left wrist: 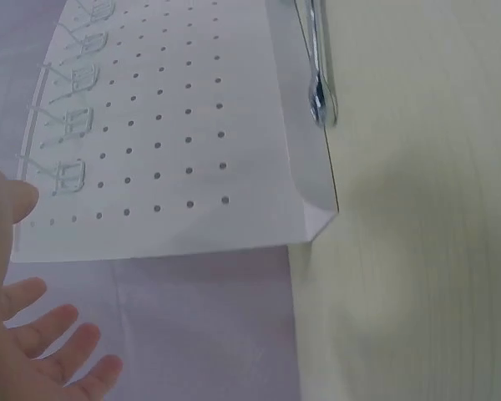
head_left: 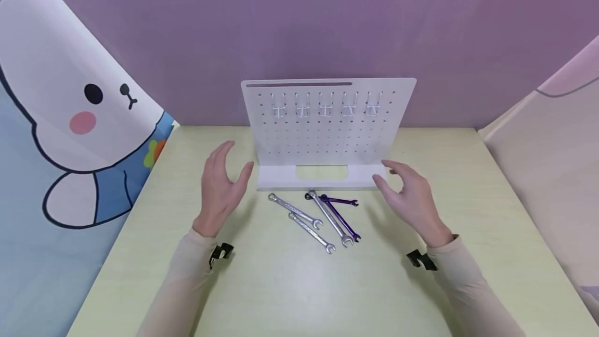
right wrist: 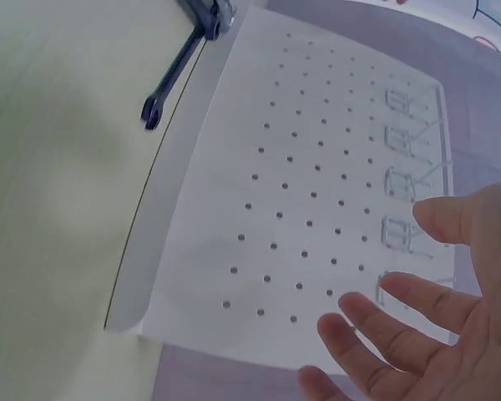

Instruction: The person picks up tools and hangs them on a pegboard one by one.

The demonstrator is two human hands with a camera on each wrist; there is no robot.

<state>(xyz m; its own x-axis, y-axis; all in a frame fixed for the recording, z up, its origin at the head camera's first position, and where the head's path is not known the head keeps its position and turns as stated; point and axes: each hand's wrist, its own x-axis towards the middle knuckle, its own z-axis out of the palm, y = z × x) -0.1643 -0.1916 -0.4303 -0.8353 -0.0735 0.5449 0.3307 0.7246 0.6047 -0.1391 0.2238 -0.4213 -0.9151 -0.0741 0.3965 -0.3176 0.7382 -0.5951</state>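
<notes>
A white pegboard stand stands at the back of the table, with several white wire hooks in a row near its top. In front of its base lie several combination wrenches: silver ones at the left and middle, and dark purple ones at the right, partly overlapping. My left hand is held over the table left of the stand, fingers spread, holding nothing. On the other side my right hand hovers by the base's right end, thumb and fingers apart, also holding nothing. Both wrist views show bare fingers near the board.
The pale wooden table runs up to a purple backdrop. A cartoon-printed cloth hangs along the left edge, and a pale cloth along the right. Black wrist mounts are on both sleeves.
</notes>
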